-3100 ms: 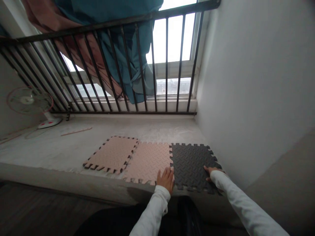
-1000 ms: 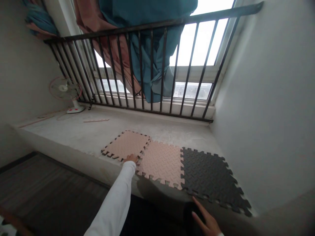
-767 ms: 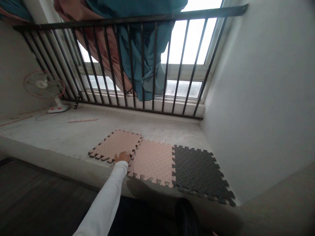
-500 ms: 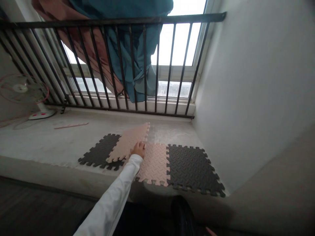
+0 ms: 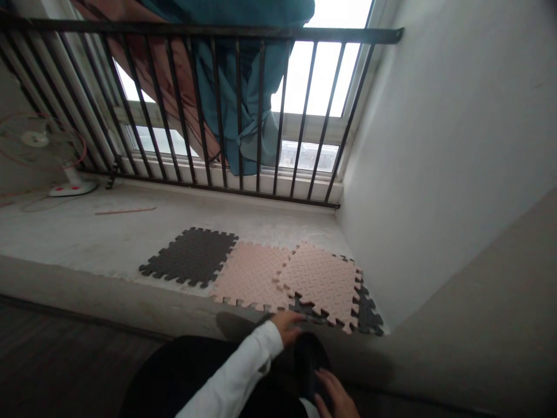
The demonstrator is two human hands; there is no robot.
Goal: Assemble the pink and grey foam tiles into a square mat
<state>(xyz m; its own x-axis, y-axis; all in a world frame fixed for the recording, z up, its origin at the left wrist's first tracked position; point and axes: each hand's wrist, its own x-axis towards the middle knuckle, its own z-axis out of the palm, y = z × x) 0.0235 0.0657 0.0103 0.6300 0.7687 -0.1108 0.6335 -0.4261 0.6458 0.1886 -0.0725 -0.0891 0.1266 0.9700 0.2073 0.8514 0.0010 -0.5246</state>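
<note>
— What is found in the way on the right?
— The ledge (image 5: 108, 244) is closed off by the wall (image 5: 435, 145) and, behind, the railing (image 5: 209, 110).
— And leftward?
— Bare concrete is left beyond the black mat (image 5: 189, 264); the fan (image 5: 43, 151) stands far off.

Pink tile (image 5: 322, 281), black tile (image 5: 190, 256)

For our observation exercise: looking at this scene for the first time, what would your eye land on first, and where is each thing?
The foam mats on the concrete ledge stand out: a pink mat lies askew over a dark mat by the right wall, beside another pink mat and a separate black mat. Behind, a teal curtain hangs through the black railing. The left hand touches the ledge's near edge.
</note>
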